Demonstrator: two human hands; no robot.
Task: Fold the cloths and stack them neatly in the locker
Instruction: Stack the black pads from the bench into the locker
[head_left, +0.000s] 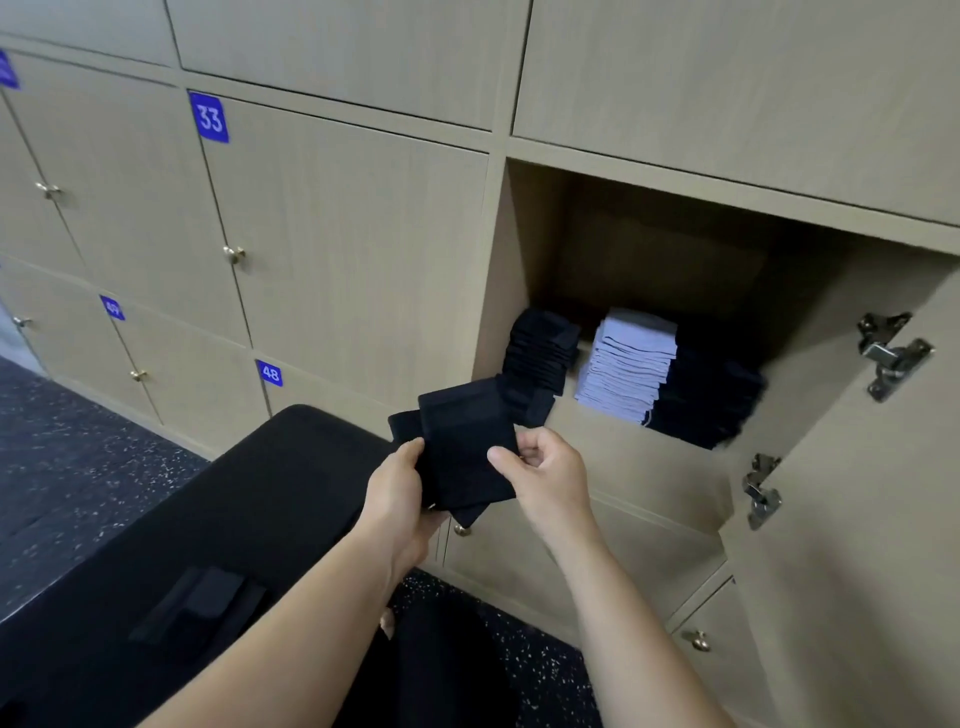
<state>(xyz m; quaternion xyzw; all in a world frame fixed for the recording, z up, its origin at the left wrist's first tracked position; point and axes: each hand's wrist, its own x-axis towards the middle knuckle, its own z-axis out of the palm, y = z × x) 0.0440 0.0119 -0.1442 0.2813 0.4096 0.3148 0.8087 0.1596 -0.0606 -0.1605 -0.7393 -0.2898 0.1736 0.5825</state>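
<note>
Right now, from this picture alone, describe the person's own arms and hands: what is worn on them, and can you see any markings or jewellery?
The left hand and right hand wear no gloves, and no rings show. The left forearm and right forearm have no sleeve, watch or band down to the picture's lower edge.

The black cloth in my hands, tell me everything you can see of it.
The black cloth looks like soft, matte fabric, folded to a rectangle with a raised hem band along its top and sides. A second layer juts out at its left and bottom corner, so the fold is not flush. It is held up, slightly tilted, in front of the open locker. The left hand grips its left edge; the right hand pinches its right edge.
</note>
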